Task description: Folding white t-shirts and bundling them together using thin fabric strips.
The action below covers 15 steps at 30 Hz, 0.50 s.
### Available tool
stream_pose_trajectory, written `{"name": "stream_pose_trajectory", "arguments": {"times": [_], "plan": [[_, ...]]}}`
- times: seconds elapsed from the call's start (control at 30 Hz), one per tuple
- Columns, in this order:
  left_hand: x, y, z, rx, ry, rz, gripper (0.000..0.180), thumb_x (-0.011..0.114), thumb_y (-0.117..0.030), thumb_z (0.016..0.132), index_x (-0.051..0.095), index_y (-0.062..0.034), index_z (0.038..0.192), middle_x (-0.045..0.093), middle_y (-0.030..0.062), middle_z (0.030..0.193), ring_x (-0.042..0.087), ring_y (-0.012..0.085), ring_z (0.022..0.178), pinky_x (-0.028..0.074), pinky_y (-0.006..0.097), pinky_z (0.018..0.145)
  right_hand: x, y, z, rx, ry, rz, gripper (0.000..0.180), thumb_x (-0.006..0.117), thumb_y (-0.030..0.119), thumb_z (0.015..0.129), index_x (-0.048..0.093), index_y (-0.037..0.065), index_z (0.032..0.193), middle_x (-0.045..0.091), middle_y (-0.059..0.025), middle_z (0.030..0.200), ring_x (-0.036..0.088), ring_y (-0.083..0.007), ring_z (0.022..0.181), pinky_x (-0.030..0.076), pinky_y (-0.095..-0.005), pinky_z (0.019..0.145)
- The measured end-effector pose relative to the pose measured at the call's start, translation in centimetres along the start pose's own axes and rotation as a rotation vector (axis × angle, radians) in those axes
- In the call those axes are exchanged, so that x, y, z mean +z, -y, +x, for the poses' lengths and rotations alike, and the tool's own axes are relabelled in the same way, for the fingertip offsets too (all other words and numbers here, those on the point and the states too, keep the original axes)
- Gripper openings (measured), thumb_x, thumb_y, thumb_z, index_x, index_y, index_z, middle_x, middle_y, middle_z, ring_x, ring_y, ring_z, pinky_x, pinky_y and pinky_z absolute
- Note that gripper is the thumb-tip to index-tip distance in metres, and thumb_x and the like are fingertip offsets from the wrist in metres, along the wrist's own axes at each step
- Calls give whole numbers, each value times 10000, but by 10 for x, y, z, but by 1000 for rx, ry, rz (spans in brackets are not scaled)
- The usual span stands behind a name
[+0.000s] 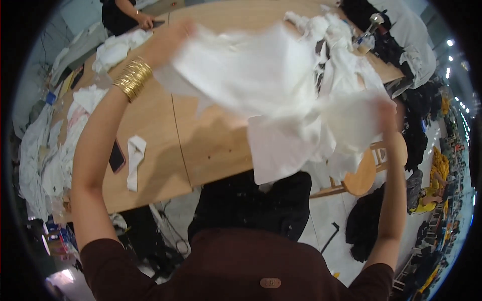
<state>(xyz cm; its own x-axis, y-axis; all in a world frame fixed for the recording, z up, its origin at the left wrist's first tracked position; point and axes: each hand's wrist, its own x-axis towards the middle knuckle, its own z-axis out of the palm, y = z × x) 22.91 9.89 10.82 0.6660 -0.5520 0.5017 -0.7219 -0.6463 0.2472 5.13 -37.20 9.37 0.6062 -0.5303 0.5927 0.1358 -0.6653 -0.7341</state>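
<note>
A white fabric garment (pixel 251 65) is spread in the air above the table, smeared by motion. My left hand (pixel 170 42), beyond a stack of gold bangles (pixel 133 79), grips its upper left edge. At its right edge my right hand (pixel 389 118) is closed on the same fabric. One flap hangs over the table's near edge, in front of my lap. The fingers of both hands are blurred, and the garment's exact cut cannot be made out.
On the wooden table (pixel 145 115) lie a white strip (pixel 134 163), a phone (pixel 117 156) and heaped white garments (pixel 75 120). More white fabric (pixel 331 37) is piled far right. Another person's hand (pixel 145 21) is at the far left. A wooden stool (pixel 360 175) stands right.
</note>
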Motion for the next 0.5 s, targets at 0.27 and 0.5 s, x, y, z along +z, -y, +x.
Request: {"name": "stream_pose_trajectory", "arguments": {"times": [0.27,0.5], "plan": [[-42,-41,111,-240,-329,-356,179,515,-176,828,598,-42,912,638,135,830,611,237,785,460,358,734,-62,140,20,113,-101,329,177,518,160,855,621,17,868,610,-34,783,563,-178,828,433,-290,798],[62,-125,179,-44,-427,-845,186,547,-230,807,572,-47,832,606,88,758,561,226,668,458,358,649,-255,67,123,-942,-415,-957,320,535,96,812,539,-22,1110,616,-119,1020,600,-206,939,482,-323,782]]}}
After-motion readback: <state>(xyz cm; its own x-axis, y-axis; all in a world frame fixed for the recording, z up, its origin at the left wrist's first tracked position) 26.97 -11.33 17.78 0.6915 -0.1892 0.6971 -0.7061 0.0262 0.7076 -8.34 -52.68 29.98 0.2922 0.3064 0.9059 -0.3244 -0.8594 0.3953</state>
